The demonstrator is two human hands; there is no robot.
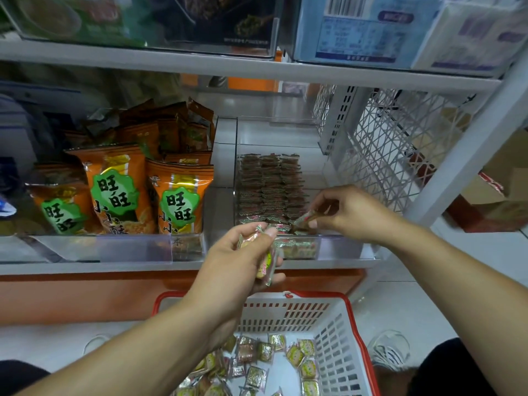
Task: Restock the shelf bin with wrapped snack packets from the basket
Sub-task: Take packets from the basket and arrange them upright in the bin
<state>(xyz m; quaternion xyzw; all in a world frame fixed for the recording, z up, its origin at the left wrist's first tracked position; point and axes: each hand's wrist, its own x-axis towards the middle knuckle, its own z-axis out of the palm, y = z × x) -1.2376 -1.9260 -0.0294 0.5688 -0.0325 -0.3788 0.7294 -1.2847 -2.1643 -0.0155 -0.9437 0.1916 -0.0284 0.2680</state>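
Note:
A clear shelf bin (pixel 340 244) holds rows of small wrapped snack packets (pixel 270 187) standing on edge. My right hand (pixel 351 212) pinches one packet (pixel 304 218) over the front row of the bin. My left hand (pixel 243 261), just in front of the shelf edge, grips a small stack of packets (pixel 267 262). Below, a white basket with a red rim (pixel 337 332) holds several loose green and pink packets (pixel 257 364).
A neighbouring clear bin (pixel 114 247) on the left holds orange snack bags (pixel 180 195). The upper shelf board (pixel 228 67) hangs close above. A white lattice panel (pixel 400 144) and shelf post (pixel 471 144) stand to the right. Someone's shoe (pixel 390 350) sits beside the basket.

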